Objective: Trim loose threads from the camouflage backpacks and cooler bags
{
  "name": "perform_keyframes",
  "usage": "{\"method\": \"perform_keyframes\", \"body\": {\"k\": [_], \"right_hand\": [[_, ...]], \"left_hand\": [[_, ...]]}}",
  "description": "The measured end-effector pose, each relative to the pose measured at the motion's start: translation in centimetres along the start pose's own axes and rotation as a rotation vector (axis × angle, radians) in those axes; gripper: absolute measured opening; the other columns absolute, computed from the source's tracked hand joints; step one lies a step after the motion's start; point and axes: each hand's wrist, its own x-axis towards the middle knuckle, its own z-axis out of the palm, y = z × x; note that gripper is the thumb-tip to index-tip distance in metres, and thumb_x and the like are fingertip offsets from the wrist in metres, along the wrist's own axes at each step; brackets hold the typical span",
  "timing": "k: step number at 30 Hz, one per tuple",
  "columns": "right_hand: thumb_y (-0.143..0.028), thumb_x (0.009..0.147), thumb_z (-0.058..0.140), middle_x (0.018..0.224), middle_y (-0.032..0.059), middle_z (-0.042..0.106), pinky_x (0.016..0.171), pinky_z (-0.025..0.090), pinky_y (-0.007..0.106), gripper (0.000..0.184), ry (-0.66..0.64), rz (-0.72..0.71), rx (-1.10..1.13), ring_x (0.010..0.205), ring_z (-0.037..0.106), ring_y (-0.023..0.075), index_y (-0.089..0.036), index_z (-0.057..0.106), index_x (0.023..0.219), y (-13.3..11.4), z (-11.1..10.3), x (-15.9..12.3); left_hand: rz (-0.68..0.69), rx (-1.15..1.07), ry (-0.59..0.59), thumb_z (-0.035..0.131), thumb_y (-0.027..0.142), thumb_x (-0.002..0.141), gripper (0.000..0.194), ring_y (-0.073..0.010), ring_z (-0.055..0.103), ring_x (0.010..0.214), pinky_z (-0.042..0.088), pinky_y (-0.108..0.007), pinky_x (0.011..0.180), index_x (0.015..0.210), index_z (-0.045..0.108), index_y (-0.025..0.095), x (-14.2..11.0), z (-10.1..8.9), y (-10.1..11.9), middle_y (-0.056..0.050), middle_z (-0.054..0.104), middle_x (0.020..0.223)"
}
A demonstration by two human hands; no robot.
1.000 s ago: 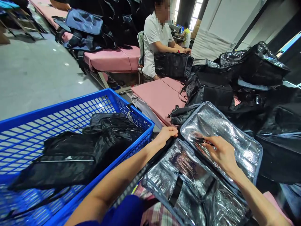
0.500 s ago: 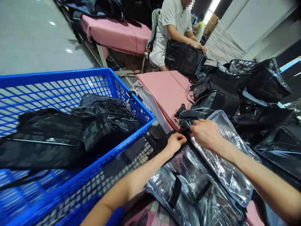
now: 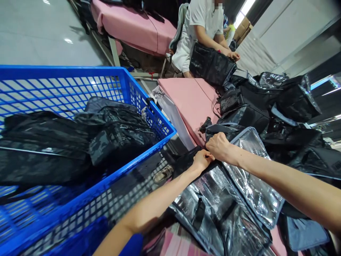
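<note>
A black insulated bag (image 3: 213, 188) with a silver foil lining lies in front of me, its foil-lined flap (image 3: 255, 170) folded open to the right. At the bag's far corner my left hand (image 3: 203, 160) is closed in a pinch on the dark edge. My right hand (image 3: 220, 146) is closed too, touching the left one at the same corner. The exact bit between the fingertips, perhaps edge or zip, is hidden. Black straps (image 3: 199, 213) cross the foil inside.
On the left stands a blue plastic crate (image 3: 149, 156) holding dark camouflage bags (image 3: 117, 131). A pink-covered table (image 3: 189, 103) stretches ahead, with more black bags (image 3: 247, 103) piled at right. Across it a co-worker in white (image 3: 202, 21) handles another black bag (image 3: 210, 65).
My right hand has moved left and down from the flap's side to meet my left hand at the corner. The left hand has shifted slightly. The camera view has moved a little.
</note>
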Motion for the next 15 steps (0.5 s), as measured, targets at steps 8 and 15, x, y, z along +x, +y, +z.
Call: {"method": "perform_keyframes", "body": {"k": [8,15], "right_hand": [[-0.009,0.072,0.056,0.090,0.0209,0.067,0.065,0.041,0.031,0.018,-0.037,0.008,-0.018,0.089,0.062,0.0280,-0.004,0.066,0.087,0.3,-1.4,0.1],[-0.006,0.072,0.055,0.083,0.0163,0.068,0.062,0.040,0.031,0.014,-0.019,-0.003,-0.001,0.082,0.063,0.0249,-0.007,0.066,0.081,-0.6,0.1,0.5]], "left_hand": [[-0.023,0.002,0.016,0.061,0.016,0.063,0.006,-0.0184,0.060,0.076,0.042,-0.029,0.074,0.059,0.065,0.018,-0.1,0.1,0.0,0.000,0.066,0.066],[-0.053,-0.007,0.012,0.061,0.016,0.062,0.005,-0.0243,0.059,0.081,0.041,-0.033,0.073,0.056,0.060,0.016,-0.1,0.2,-0.1,-0.002,0.064,0.066]]}}
